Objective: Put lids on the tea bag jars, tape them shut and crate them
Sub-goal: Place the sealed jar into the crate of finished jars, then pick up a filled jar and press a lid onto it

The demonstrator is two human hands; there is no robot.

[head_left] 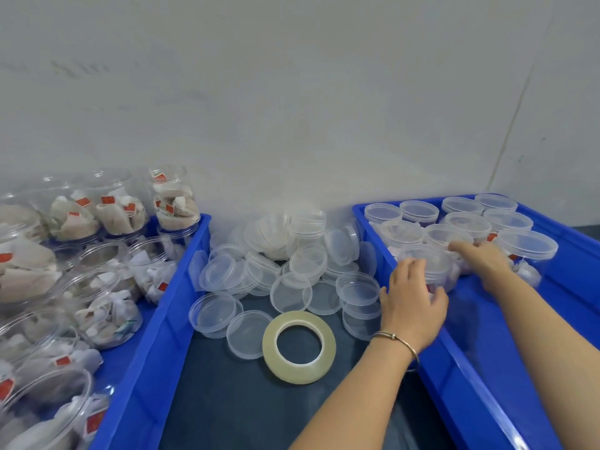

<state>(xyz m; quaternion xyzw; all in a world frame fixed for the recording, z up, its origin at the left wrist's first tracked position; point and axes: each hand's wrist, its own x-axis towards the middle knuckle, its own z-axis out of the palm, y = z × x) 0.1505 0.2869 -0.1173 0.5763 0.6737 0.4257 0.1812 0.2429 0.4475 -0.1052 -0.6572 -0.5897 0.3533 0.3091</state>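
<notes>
Inside the right blue crate (461, 378) stands a clear lidded jar of tea bags (428, 259), at the near end of several lidded jars. My left hand (412, 297) grips its near left side, fingers curled round the wall. My right hand (480, 258) reaches across the jar's right side with fingers stretched over it and the jars behind. A roll of clear tape (298, 347) lies flat on the dark table between the crates. Loose clear lids (285, 264) are heaped behind the tape.
The left blue crate (152, 336) holds several open jars of tea bags (104, 306), some lying on their sides. A pale wall rises right behind the table. The near half of the right crate shows bare blue floor.
</notes>
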